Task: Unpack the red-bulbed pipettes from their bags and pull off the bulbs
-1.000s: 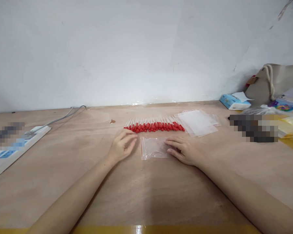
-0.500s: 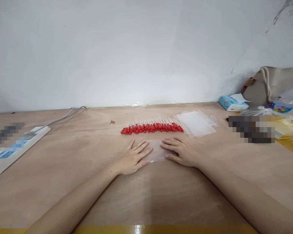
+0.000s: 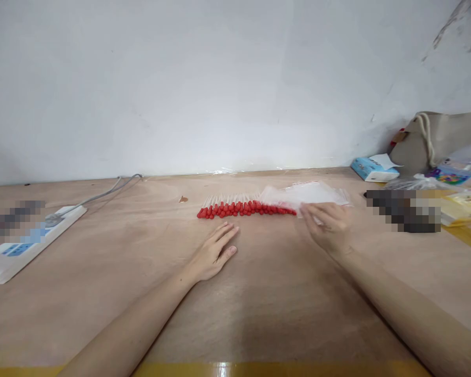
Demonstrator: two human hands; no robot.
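A row of thin white sticks with red tips (image 3: 245, 208) lies across the middle of the wooden table (image 3: 259, 303). My left hand (image 3: 215, 252) rests flat on the wood just in front of the row's left part, fingers stretched out, holding nothing. My right hand (image 3: 327, 224) is at the row's right end, its fingers closed on a small clear zip bag (image 3: 284, 196) that looks blurred and hangs over the sticks' right end. Behind it lies the stack of clear zip bags (image 3: 325, 192).
A white power strip (image 3: 35, 235) with a grey cable (image 3: 98, 196) lies at the left. A blue tissue pack (image 3: 371, 168), a beige drawstring bag (image 3: 443, 139) and yellow packets (image 3: 467, 201) crowd the right. A small brown scrap (image 3: 183, 199) lies near the sticks.
My right hand lifted the clear bag from in front of the sticks and carried it back and right toward the stack. My left hand came off the bag and lies flat on bare wood.
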